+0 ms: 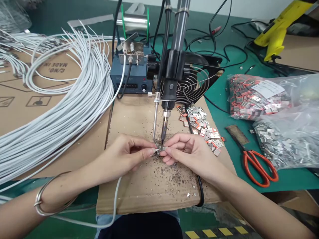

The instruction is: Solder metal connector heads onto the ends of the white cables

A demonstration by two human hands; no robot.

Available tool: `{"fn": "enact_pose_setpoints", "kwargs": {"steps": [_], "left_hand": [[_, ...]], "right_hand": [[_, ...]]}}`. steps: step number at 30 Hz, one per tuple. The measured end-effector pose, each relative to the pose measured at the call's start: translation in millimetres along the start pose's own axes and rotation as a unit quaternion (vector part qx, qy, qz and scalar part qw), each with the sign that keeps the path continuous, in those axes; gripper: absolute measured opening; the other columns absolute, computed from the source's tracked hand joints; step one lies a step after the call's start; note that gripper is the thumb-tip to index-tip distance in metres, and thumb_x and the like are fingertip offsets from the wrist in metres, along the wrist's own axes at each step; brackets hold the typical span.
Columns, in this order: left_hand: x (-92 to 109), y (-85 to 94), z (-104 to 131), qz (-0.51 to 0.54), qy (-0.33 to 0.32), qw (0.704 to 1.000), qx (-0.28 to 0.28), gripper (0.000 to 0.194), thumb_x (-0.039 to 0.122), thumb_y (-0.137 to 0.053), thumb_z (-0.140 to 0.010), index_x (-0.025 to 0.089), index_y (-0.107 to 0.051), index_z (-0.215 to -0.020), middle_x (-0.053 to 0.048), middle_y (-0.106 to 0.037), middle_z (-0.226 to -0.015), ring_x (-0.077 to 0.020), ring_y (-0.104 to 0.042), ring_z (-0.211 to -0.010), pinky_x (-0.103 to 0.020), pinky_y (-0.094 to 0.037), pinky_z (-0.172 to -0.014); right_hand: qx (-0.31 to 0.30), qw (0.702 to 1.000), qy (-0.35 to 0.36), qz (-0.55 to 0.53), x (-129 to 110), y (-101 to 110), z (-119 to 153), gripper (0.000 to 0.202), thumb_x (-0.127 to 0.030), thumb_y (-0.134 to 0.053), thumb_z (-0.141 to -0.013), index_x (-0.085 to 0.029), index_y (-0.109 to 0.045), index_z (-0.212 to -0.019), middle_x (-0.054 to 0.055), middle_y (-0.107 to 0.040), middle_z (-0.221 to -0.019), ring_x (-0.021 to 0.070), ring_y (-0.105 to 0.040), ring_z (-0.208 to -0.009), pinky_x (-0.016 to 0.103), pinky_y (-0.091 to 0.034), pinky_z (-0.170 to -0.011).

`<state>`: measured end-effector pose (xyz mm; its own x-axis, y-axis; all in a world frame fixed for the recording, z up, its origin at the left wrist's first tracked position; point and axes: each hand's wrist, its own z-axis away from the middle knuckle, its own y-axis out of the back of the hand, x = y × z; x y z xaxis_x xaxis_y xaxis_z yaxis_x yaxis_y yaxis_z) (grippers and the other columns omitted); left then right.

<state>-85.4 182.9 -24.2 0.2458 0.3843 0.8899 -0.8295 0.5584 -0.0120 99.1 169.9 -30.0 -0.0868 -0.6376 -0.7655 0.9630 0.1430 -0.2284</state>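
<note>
Under the tip of a stand-mounted soldering iron [164,127], my two hands meet over the cardboard. My left hand [132,151] pinches the end of a white cable [116,196], which trails down below the board and off to the left. Between thumb and fingers, my right hand [184,149] holds a small metal USB connector [163,148] against the cable end. The iron's tip is at the connector; whether it touches I cannot tell. A thin metal solder feed tube [156,121] comes down just left of the tip. Solder crumbs lie beneath my fingers.
Loose USB connectors [211,134] lie right of the iron. Orange-handled scissors [259,169] and bags of connectors [259,96] are farther right. A large bundle of white cables [74,96] covers the left side. Behind stand a blue solder feeder [133,74], a solder spool [136,23] and a fan [191,84].
</note>
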Motion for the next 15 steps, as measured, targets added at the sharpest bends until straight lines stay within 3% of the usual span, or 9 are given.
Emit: {"fn": "enact_pose_setpoints", "kwargs": {"steps": [7,15], "left_hand": [[-2.3,1.4,-1.0,0.002,-0.015,1.000,-0.010,0.020,0.025,-0.058,-0.079,0.013,-0.069,-0.068,0.007,-0.041,-0.040,-0.0041,-0.033,-0.034,-0.013,-0.023,-0.031],[-4.2,3.8,-2.2,0.025,-0.010,0.999,-0.022,0.023,0.028,-0.060,-0.079,0.013,-0.067,-0.064,0.007,-0.039,-0.039,-0.0034,-0.031,-0.032,-0.013,-0.021,-0.029]], "right_hand": [[-0.027,0.999,0.031,0.028,1.9,4.5,-1.3,0.017,-0.023,-0.074,-0.070,-0.011,-0.061,-0.073,0.005,-0.071,-0.068,0.0082,-0.066,-0.054,0.014,-0.057,-0.051],[-0.022,0.999,0.032,0.002,-0.9,1.0,-0.3,0.014,-0.018,-0.074,-0.067,-0.011,-0.062,-0.069,0.002,-0.068,-0.060,0.0058,-0.062,-0.045,0.010,-0.052,-0.043]]}}
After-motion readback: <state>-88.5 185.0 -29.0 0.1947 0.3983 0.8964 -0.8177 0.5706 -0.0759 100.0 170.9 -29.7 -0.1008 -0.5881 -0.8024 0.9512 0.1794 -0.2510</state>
